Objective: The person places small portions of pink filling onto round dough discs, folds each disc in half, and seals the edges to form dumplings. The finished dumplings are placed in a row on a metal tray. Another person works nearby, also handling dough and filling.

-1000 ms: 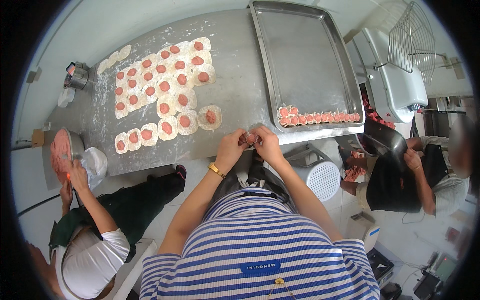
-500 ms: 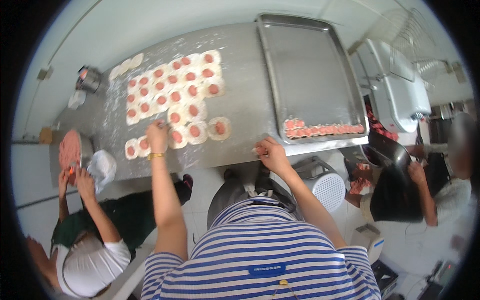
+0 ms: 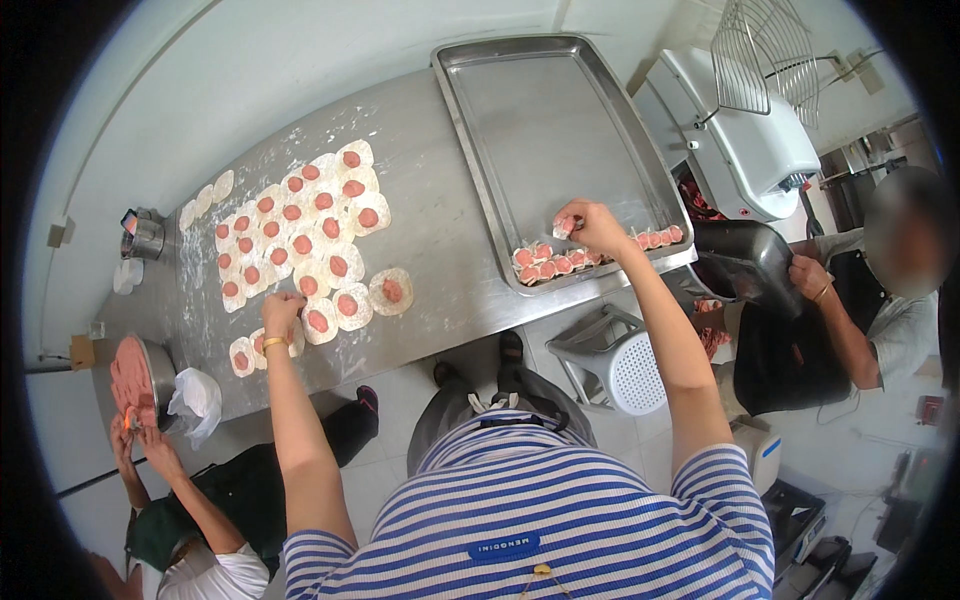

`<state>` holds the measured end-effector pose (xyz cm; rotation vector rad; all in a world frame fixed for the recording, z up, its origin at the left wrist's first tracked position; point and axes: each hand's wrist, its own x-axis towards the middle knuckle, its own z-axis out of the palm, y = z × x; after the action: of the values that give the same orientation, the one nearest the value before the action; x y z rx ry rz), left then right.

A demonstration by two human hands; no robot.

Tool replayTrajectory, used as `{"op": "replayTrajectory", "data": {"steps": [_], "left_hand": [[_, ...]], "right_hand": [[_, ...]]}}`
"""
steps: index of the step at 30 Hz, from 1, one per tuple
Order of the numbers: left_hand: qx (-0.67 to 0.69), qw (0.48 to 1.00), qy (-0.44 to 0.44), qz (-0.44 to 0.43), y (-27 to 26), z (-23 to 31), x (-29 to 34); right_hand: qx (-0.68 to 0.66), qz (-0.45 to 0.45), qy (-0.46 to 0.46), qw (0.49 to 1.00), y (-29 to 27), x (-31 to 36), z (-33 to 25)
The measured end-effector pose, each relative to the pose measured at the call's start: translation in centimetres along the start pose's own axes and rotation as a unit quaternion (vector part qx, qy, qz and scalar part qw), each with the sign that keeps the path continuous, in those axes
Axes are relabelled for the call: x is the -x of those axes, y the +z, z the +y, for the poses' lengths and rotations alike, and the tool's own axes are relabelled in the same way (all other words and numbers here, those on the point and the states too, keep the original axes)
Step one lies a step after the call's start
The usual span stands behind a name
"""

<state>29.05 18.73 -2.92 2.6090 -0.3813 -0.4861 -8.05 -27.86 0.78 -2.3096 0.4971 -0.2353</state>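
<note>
Reads as a small commercial food-prep kitchen, batch-scale. Evidence: long stainless counter (image 3: 430,265) with white floury smears; dough wrappers (image 3: 302,243) in rows on it, most topped with pink filling. Large rimmed metal tray (image 3: 550,130), filled pieces (image 3: 547,270) lined up along its near edge. Big metal bowl (image 3: 161,375) of pink minced mass at the left end. White-cased machine (image 3: 740,140) and wire rack (image 3: 768,60) past the tray. Two co-workers nearby: dark green apron (image 3: 235,505) at the bowl, black apron (image 3: 785,350) with a deep dark pan (image 3: 740,262). Tiled floor (image 3: 375,460), plain pale wall (image 3: 300,45), perforated-seat stool (image 3: 637,378).
</note>
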Motion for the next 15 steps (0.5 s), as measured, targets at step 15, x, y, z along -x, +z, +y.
{"op": "replayTrajectory", "data": {"steps": [15], "left_hand": [[0.717,0.691,-0.070,-0.060,0.0,1.1,1.5]], "right_hand": [[0.032,-0.139,-0.090,0.986,1.1,0.3,-0.1]]}}
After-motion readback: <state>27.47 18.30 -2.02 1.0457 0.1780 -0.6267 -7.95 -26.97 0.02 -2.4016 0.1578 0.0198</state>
